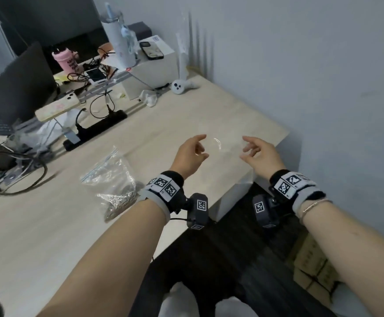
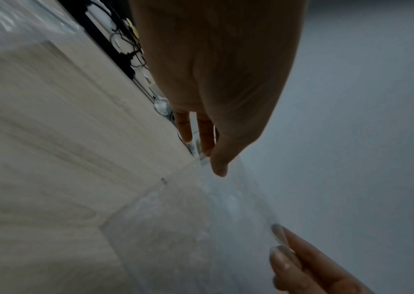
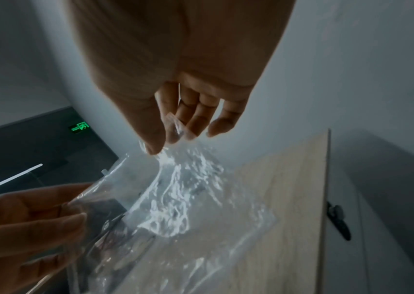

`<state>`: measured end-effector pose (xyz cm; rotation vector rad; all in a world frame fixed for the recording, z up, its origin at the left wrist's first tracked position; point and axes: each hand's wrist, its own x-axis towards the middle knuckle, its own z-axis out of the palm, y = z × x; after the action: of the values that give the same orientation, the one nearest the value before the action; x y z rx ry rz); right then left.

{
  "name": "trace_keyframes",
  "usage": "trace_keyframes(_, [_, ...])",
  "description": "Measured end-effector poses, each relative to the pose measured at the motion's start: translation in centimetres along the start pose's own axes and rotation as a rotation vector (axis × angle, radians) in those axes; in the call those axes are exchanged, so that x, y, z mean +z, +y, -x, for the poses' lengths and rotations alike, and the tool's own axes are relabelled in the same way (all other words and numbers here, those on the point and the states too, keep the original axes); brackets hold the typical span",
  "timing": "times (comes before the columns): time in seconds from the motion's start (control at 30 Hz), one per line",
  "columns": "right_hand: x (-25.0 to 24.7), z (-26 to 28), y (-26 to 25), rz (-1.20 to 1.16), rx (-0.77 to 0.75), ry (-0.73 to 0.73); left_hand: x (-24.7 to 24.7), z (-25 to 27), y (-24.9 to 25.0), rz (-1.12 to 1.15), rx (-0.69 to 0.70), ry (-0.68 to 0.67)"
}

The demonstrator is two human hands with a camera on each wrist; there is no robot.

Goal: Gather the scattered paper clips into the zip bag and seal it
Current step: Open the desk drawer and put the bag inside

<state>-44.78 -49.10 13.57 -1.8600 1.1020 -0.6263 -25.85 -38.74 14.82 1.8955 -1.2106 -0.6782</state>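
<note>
I hold a clear plastic bag (image 1: 224, 154) stretched between both hands above the table's right corner. My left hand (image 1: 205, 145) pinches its left edge, and my right hand (image 1: 243, 147) pinches its right edge. In the right wrist view my right hand (image 3: 164, 144) pinches the crinkled clear bag (image 3: 188, 199) between thumb and fingers, while my left hand (image 3: 77, 208) grips the other side. A second zip bag (image 1: 111, 170) with a blue strip lies on the table to the left, with a heap of silver paper clips (image 1: 117, 201) inside it.
The light wood table (image 1: 163, 124) ends at a corner close under the right hand, against a grey wall (image 1: 323, 76). A black power strip (image 1: 95, 131), cables, a laptop and bottles crowd the far left. A white controller (image 1: 179, 86) lies at the back.
</note>
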Motion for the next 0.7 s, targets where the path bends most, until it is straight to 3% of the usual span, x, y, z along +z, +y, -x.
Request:
trace_keyframes(0.27, [-7.6,2.7,3.9,0.024,0.001,0.112,7.9,0.4,3.0,-0.024,-0.024,-0.099])
trace_keyframes(0.57, [-10.3,4.0,10.3,0.012,0.157,0.008,16.3,-0.2,4.7,-0.228,0.000,-0.324])
trace_keyframes(0.7, [-10.1,2.9,13.0,0.016,0.177,-0.018,18.7,-1.2,2.9,-0.285,-0.020,-0.346])
